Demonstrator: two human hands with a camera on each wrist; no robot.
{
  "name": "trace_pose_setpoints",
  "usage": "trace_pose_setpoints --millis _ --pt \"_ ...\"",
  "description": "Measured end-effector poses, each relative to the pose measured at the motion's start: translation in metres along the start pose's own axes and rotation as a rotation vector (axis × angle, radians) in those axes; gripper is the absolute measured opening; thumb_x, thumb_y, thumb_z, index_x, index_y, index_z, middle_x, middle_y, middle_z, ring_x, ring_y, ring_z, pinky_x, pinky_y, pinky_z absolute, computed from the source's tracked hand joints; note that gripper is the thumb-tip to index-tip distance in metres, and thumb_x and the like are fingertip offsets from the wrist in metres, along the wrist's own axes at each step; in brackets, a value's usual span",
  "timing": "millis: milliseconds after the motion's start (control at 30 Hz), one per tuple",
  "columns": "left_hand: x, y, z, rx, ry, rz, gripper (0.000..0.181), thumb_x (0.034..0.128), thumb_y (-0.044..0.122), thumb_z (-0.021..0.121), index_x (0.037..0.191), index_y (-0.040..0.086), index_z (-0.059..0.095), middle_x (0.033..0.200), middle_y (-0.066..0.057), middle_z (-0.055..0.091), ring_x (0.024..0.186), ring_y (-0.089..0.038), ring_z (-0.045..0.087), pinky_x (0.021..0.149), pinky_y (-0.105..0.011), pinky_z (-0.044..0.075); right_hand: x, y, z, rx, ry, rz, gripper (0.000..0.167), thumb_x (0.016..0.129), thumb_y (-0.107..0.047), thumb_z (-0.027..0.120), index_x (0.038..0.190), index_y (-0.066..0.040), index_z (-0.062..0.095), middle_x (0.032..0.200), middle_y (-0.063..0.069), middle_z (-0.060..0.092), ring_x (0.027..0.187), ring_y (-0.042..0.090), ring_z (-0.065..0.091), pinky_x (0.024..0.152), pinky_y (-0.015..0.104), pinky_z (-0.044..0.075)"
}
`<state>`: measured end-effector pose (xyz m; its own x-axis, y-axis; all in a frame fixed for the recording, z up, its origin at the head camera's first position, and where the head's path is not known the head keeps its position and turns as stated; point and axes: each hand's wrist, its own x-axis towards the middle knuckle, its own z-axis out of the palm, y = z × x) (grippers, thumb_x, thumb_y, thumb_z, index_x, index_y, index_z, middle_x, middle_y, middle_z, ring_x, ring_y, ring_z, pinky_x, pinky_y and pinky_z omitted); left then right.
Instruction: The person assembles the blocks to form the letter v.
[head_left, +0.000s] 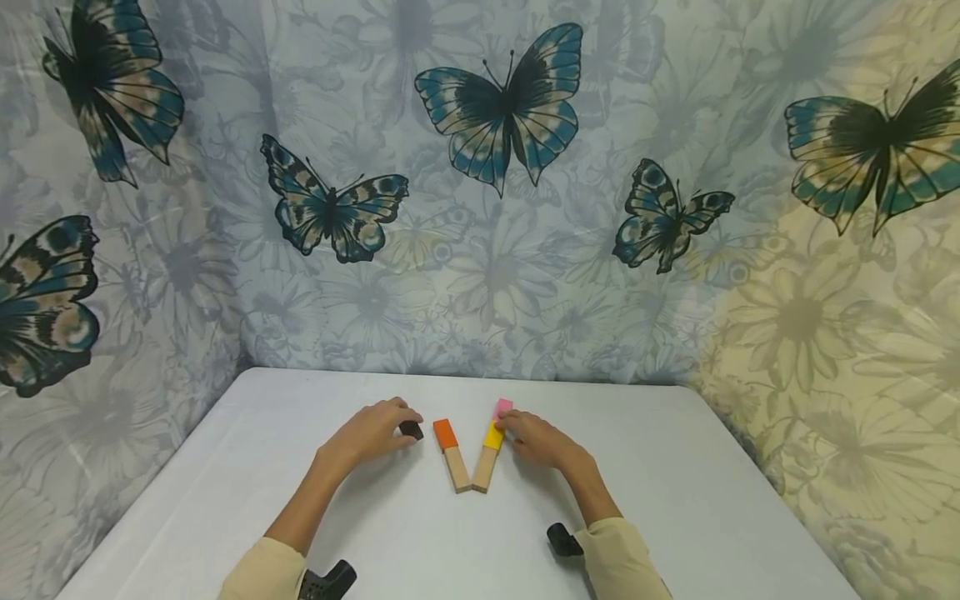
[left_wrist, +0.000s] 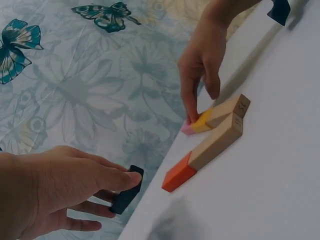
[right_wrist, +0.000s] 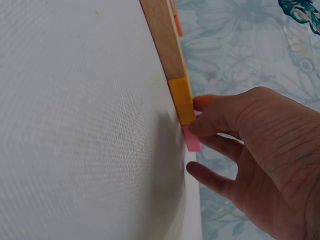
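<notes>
My left hand (head_left: 375, 430) pinches a small black block (left_wrist: 128, 191) between thumb and fingers, held left of the orange block (head_left: 445, 434). That orange block sits end to end with a plain wooden block (head_left: 458, 472). A second wooden block (head_left: 484, 472) meets the first at the near end, so the two rows spread into a V. Beyond the second wooden block come a yellow block (head_left: 492, 436) and then a pink block (right_wrist: 192, 139). At the join of yellow and pink, my right hand (head_left: 542, 440) has its thumb and index finger on the pink block.
A white table (head_left: 675, 483) lies under the blocks. Fabric walls with butterflies (head_left: 504, 108) rise behind it and at both sides. Black wrist devices (head_left: 564, 540) show by the sleeves.
</notes>
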<state>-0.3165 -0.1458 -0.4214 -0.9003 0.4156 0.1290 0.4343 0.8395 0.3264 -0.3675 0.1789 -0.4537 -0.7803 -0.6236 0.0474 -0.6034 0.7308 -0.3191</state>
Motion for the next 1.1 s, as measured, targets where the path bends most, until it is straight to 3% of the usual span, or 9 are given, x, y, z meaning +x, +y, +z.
trace_pose_setpoints --millis 267,467,767,933,1100 --pt "0.029 0.008 -0.001 0.048 0.056 0.018 0.031 0.0950 0.015 0.077 0.125 0.008 0.075 0.123 -0.014 0.071 0.109 -0.033 0.067 0.096 -0.058 0.055 -0.001 0.000 0.000 0.018 -0.007 0.033 0.040 0.096 0.009 0.054 0.134 0.004 0.065 0.149 0.022 0.059 0.143 0.042 0.053 0.121 0.058 0.040" --pt "0.045 0.006 0.009 0.004 0.034 0.005 0.032 0.0972 0.016 0.074 0.128 0.008 0.074 0.126 -0.016 0.069 0.112 -0.033 0.066 0.099 -0.058 0.054 -0.003 -0.002 -0.001 0.023 -0.005 0.041 0.040 0.096 0.009 0.055 0.134 0.004 0.066 0.149 0.022 0.060 0.143 0.041 0.053 0.121 0.057 0.040" --pt "0.062 0.002 0.022 -0.044 0.064 -0.023 0.032 0.0981 0.018 0.073 0.128 0.007 0.074 0.132 -0.020 0.068 0.122 -0.039 0.065 0.103 -0.059 0.051 0.000 0.001 -0.001 0.003 -0.001 0.041 0.039 0.098 0.005 0.055 0.136 0.001 0.066 0.148 0.020 0.060 0.142 0.039 0.054 0.121 0.055 0.042" --pt "0.069 -0.003 0.030 -0.056 0.074 -0.008 0.031 0.0972 0.017 0.074 0.126 0.005 0.075 0.127 -0.020 0.069 0.117 -0.038 0.066 0.100 -0.059 0.051 0.000 0.002 -0.001 -0.001 0.001 0.030 0.040 0.096 0.007 0.055 0.135 0.002 0.066 0.148 0.021 0.061 0.141 0.040 0.055 0.120 0.056 0.042" --pt "0.072 -0.010 0.040 -0.058 0.045 -0.021 0.029 0.0967 0.015 0.074 0.125 0.007 0.075 0.125 -0.018 0.069 0.115 -0.037 0.066 0.098 -0.060 0.053 0.001 0.002 0.002 0.009 -0.005 0.031 0.039 0.096 0.008 0.055 0.133 0.002 0.066 0.148 0.020 0.060 0.142 0.040 0.055 0.120 0.056 0.042"
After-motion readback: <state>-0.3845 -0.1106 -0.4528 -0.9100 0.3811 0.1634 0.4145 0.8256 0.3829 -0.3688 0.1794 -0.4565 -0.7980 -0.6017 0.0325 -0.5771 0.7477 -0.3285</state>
